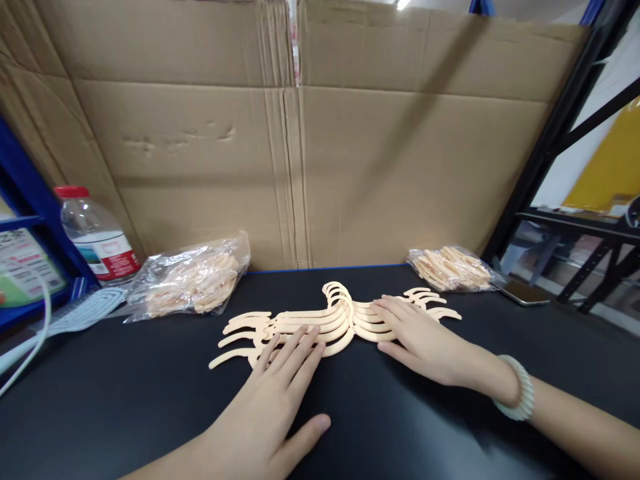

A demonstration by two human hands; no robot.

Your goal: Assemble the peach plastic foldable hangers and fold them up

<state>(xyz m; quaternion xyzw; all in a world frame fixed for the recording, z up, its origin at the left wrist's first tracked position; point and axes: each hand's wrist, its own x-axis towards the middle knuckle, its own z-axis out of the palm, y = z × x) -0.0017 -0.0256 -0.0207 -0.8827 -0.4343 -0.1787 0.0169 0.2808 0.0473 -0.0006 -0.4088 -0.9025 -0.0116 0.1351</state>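
Observation:
Several cream-coloured plastic clothes hangers (345,323) lie flat on the black tabletop, overlapping in a row with their hooks bunched at the middle. My left hand (275,393) rests with outstretched fingers over the near left part of the hangers, its thumb apart on the right. Across their right half lies my right hand (420,337), palm down and fingers extended, covering part of the arms. Neither hand is wrapped round a hanger. The curved hanger ends show beyond both hands.
A clear bag of cream pieces (195,280) lies behind on the left, another bag (453,269) at the right beside a phone (523,292). At the far left stand a red-capped bottle (100,233) and a pale blue woven-looking object (90,310). Cardboard (400,167) walls the back.

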